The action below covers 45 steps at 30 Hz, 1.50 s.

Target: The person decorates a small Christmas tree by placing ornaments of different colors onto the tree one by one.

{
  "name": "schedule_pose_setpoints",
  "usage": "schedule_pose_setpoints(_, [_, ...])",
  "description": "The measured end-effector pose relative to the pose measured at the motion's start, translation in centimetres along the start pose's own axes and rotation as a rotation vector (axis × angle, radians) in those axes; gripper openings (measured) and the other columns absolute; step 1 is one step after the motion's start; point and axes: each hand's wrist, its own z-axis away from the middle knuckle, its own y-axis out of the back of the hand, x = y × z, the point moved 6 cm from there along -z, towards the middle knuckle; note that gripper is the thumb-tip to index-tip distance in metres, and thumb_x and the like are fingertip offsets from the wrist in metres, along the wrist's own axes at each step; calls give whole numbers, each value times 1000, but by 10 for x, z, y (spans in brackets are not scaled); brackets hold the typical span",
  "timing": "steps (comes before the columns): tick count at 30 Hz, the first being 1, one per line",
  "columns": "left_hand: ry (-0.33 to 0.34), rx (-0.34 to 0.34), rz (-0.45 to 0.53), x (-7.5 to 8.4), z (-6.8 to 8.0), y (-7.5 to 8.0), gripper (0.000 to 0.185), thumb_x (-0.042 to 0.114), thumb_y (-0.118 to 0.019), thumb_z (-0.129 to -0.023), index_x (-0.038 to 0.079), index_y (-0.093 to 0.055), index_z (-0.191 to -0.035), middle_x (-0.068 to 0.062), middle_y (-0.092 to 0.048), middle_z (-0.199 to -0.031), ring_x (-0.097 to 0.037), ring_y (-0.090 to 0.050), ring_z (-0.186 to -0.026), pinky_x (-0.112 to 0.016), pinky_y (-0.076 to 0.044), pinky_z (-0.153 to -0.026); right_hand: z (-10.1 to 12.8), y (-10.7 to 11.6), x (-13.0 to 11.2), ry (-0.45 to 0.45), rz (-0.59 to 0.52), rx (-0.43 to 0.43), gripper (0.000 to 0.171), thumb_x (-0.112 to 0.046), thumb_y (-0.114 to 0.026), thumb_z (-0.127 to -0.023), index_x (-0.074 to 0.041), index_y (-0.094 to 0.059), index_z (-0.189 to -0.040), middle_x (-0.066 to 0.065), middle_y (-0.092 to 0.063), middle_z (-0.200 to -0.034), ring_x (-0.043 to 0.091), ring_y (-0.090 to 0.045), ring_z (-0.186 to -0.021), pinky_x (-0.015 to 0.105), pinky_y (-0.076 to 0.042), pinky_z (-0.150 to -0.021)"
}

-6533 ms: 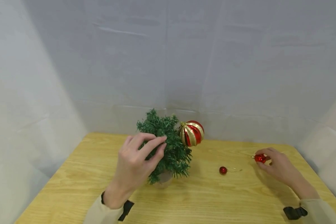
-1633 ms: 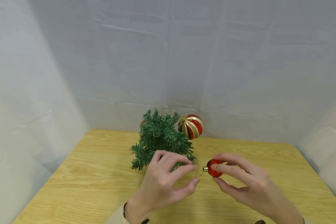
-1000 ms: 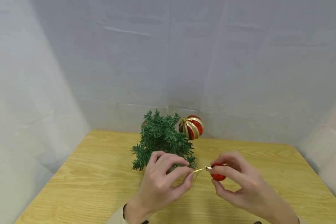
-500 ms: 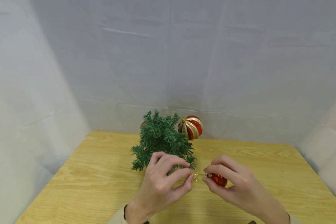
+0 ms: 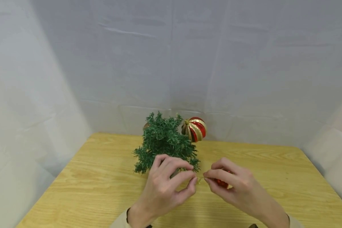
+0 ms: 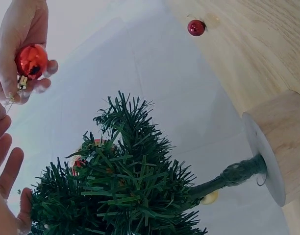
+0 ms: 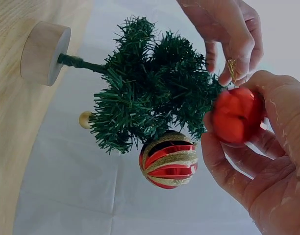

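Note:
In front of the small artificial Christmas tree [image 5: 163,136], both hands meet over the table. My left hand [image 5: 168,185] pinches the thin gold cord [image 7: 232,68] of a shiny red bauble [image 7: 237,117] between thumb and index fingertip. My right hand [image 5: 237,183] holds that bauble, its thumb and index fingertips at the base of the cord; the ball sits tucked behind the fingers in the head view. A gold cap [image 6: 22,83] shows on the bauble in the left wrist view. A large red and gold striped bauble [image 5: 194,129] hangs on the tree's right side.
The tree stands on a round wooden base [image 7: 44,54] on the wooden table [image 5: 88,177]. A small dark red bauble [image 6: 196,28] lies on the tabletop. A small gold bauble [image 7: 85,120] shows by the lower branches. White sheeting [image 5: 171,63] surrounds the table.
My right hand has brought the red bauble from the table's right side to the tree's front. My left hand has left the branches and taken the cord; my right fingertips have slid from ball to cord.

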Motion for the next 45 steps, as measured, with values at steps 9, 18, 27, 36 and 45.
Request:
schedule_pose_setpoints(9, [5, 9, -5, -1, -1, 1, 22, 22, -59, -97, 18, -75, -83, 2, -71, -97, -13, -65, -86, -36, -47, -83, -2, -3, 2, -13, 11, 38, 20, -23, -57, -103, -11, -70, -94, 2, -66, -100, 10, -64, -81, 13, -53, -74])
schedule_pose_setpoints(18, [1, 54, -17, -4, -9, 9, 21, 21, -60, -97, 17, -74, -82, 0, -70, -96, -16, -64, -86, -38, -48, -80, -12, -4, 2, 34, -50, 105, 18, -17, -61, -101, -5, -71, -93, 8, -68, -97, 17, -67, -83, 16, -56, -80])
schedule_pose_setpoints(27, [-1, 83, -79, -14, -19, 21, 21, 22, -62, -97, 15, -76, -82, -1, -71, -94, -18, -64, -86, -43, -47, -80, -28, -9, 5, 47, -24, 169, 17, -18, -63, -100, -6, -73, -92, 8, -70, -94, 17, -68, -80, 19, -57, -74])
schedule_pose_setpoints(36, [38, 117, -113, -23, -23, 31, 25, 22, -61, -99, 10, -74, -82, -7, -70, -97, -24, -66, -90, -45, -44, -79, -46, -18, 13, -14, -16, 165, 19, -21, -62, -100, -8, -74, -93, 7, -71, -94, 15, -69, -80, 20, -57, -74])
schedule_pose_setpoints(45, [105, 121, -194, -34, -29, 35, 27, 23, -62, -99, 7, -74, -81, -11, -70, -100, -31, -63, -91, -49, -41, -82, -62, -26, 23, -108, 7, 153, 9, -13, -68, -95, -7, -74, -93, 5, -70, -94, 18, -68, -77, 25, -57, -68])
